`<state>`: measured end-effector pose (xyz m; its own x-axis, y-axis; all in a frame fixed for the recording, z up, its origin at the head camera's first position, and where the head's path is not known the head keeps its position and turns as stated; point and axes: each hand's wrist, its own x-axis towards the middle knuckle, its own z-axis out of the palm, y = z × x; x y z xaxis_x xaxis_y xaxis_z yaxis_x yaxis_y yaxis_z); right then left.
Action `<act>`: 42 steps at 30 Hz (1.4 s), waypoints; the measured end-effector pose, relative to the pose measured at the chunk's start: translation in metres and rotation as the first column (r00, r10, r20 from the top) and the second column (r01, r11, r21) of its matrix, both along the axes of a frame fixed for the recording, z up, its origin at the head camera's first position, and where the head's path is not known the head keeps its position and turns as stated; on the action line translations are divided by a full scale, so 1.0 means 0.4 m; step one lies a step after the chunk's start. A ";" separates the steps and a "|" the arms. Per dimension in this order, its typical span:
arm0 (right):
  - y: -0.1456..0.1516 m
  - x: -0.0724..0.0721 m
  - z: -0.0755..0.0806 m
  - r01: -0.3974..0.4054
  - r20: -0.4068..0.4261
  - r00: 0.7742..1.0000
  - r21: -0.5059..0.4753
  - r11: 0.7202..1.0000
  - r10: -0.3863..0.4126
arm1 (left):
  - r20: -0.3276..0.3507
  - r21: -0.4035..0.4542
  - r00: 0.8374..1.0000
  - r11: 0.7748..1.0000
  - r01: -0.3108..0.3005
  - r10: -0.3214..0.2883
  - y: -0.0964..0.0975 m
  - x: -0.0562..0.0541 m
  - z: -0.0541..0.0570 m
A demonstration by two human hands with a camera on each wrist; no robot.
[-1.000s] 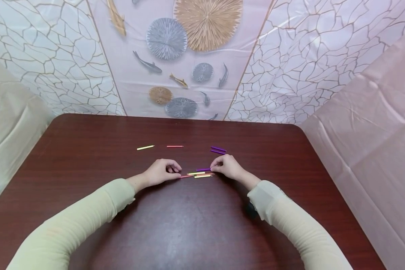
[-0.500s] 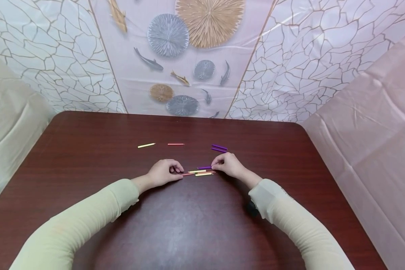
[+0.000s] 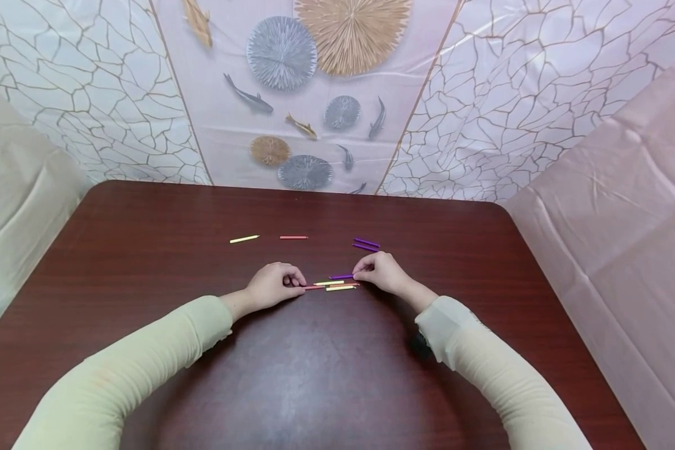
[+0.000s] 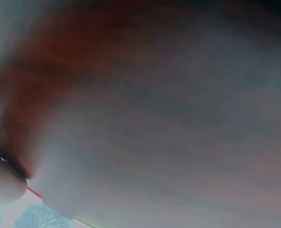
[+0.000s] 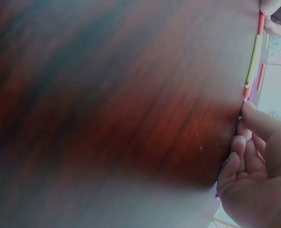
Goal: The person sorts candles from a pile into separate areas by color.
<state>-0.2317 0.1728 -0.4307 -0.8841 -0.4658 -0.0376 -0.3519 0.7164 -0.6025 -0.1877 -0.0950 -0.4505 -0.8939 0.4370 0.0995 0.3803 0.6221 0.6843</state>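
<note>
My left hand (image 3: 274,285) pinches the left end of a thin red stick (image 3: 316,287) lying on the table. Opposite it, my right hand (image 3: 384,273) holds the right end of a thin purple stick (image 3: 340,277) between thumb and fingers. Between the hands lie a yellow stick (image 3: 330,283), an orange-red stick (image 3: 343,285) and a second yellow stick (image 3: 340,288), close together and roughly parallel. Several of these sticks have a small tip at one end. In the right wrist view, the right hand's fingers (image 5: 256,156) are bent near the table.
Farther back lie a yellow stick (image 3: 244,239), a red stick (image 3: 294,237) and two purple sticks (image 3: 367,241), the nearer one close behind the right hand. The dark wooden table (image 3: 304,375) reaches a patterned cloth wall (image 3: 309,125).
The head view has tilted slightly. The red stick at my left hand lies a little more level than before. Both hands keep almost the same place and hold.
</note>
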 end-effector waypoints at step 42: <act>0.044 -0.046 0.020 0.325 -0.048 0.945 0.015 0.946 -0.324 | 0.007 -0.014 1.000 1.000 0.004 -0.004 -0.001 -0.002 0.002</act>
<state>-0.2500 0.1906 -0.4228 -0.9882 -0.1530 -0.0020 -0.1241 0.8096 -0.5737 -0.1883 -0.0954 -0.4496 -0.8929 0.4418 0.0871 0.3780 0.6300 0.6784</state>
